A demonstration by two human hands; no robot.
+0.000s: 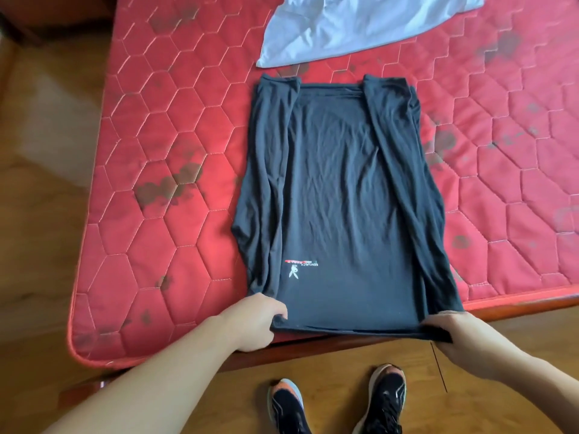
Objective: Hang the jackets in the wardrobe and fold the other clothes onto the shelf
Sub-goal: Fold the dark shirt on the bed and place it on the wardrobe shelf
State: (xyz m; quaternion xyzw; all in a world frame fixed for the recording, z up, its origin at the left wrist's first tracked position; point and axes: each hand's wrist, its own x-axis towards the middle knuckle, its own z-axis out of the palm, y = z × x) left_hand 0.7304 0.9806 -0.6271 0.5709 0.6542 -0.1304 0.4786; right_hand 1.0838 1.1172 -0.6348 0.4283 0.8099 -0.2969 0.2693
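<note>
A black shirt (338, 189) lies flat on the red quilted mattress (163, 170), both long sides folded inward, a small white and red logo near its near-left corner. My left hand (253, 321) pinches the shirt's near-left corner at the mattress edge. My right hand (460, 336) grips the near-right corner, which hangs slightly past the edge. A pale blue-white garment (351, 26) lies spread at the far side of the mattress, beyond the shirt.
The mattress rests on a wooden bed frame (313, 346) whose edge runs in front of me. Wooden floor (47, 214) lies to the left and below, where my two black and orange shoes (335, 402) stand. No wardrobe or shelf is in view.
</note>
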